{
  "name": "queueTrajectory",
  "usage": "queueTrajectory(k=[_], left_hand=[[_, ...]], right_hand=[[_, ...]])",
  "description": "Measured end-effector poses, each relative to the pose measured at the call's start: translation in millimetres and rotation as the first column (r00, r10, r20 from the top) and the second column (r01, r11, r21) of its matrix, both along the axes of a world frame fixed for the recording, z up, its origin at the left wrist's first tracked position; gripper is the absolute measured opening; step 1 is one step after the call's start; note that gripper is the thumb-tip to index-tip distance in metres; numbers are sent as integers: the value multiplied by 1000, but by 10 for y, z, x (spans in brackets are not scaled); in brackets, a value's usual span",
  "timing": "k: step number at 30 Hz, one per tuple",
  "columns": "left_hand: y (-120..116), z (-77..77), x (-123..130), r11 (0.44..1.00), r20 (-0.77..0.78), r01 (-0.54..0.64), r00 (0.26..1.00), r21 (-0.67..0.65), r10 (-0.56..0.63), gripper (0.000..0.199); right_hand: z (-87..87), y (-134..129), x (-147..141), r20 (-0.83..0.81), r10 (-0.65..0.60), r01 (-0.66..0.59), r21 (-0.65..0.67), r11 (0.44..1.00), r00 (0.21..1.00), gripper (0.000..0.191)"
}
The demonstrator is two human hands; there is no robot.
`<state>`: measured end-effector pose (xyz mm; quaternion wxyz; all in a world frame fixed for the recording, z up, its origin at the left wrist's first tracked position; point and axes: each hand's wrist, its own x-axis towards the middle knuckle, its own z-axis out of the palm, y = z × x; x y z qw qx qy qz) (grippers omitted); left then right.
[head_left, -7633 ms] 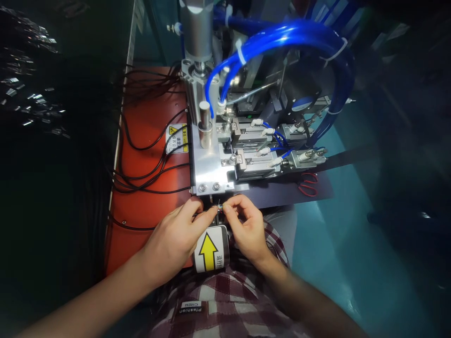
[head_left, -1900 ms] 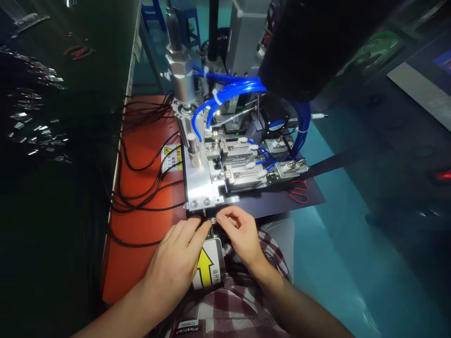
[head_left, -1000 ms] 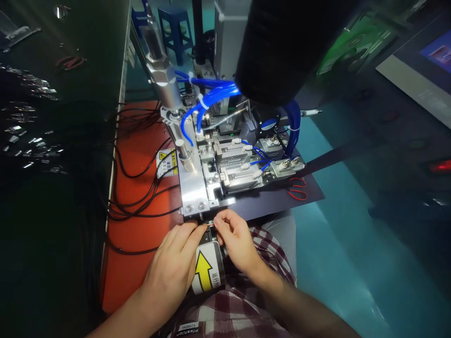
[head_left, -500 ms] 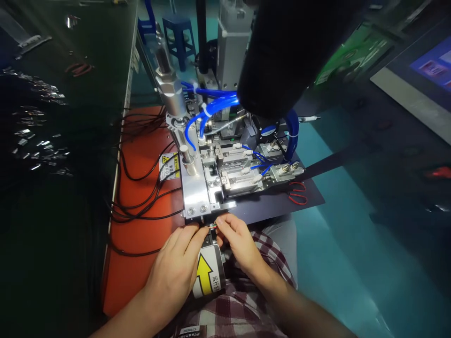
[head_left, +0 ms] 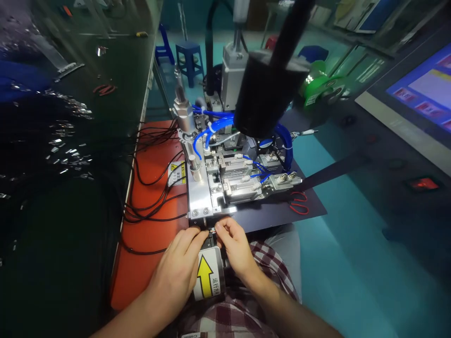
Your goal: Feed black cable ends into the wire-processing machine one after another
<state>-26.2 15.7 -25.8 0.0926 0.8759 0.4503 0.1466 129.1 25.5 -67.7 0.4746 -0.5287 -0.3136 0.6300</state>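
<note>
My left hand (head_left: 179,260) is closed, fingertips pressed together at the front end of the metal machine (head_left: 200,197). Close on its right, my right hand (head_left: 234,244) pinches with thumb and forefinger at a small light-coloured piece (head_left: 212,230) between the hands. That piece is too small to make out, and what my left fingertips hold is hidden. Just below the fingertips is a dark narrow track, followed by a white plate with a yellow arrow (head_left: 205,274).
Black cables (head_left: 151,213) cross the orange surface (head_left: 148,263) at left. Blue hoses (head_left: 225,123) arch over the machine beneath a black cylinder (head_left: 264,94). Red-handled scissors (head_left: 299,204) lie at right. A screen (head_left: 426,94) stands at upper right, and a blue stool (head_left: 190,58) is behind.
The view has shifted, so the machine appears slightly lower and more of the screen and background shows. Both hands stay together at the same place, with coloured bits between the fingertips now less visible.
</note>
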Motion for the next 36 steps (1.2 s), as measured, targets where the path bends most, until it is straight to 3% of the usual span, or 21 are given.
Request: queueTrajectory(k=[4, 7, 12, 19, 24, 27, 33, 36], left_hand=[[-225, 4, -212, 986, -73, -167, 984, -24, 164, 43], [-397, -22, -309, 967, -190, -246, 948, 71, 255, 45], [-475, -82, -287, 951, -264, -230, 923, 208, 281, 53], [-432, -128, -314, 952, -253, -248, 924, 177, 287, 55], [-486, -127, -344, 950, -248, -244, 925, 197, 289, 52], [-393, -117, -348, 950, -239, -252, 926, 183, 291, 49], [187, 39, -338, 969, -178, -236, 953, 66, 244, 40], [185, 201, -482, 988, -132, -154, 979, 28, 156, 36]], right_hand=[[19, 14, -1, -61, 20, -22, -22, 1000, 998, 28], [22, 3, -6, -60, 14, -16, -21, 1000, 998, 29], [8, -32, -30, -7, -14, 14, -2, 1000, 1000, 31], [-55, -29, 104, 45, 51, -51, 14, 999, 998, 34], [-130, -124, 349, 110, -65, 66, -8, 998, 992, 37], [-189, -193, 432, 138, -86, 92, -36, 995, 987, 38], [-120, -226, 407, 170, -25, 34, -51, 998, 985, 37], [-19, -246, 425, 178, -13, 25, -67, 997, 984, 34]])
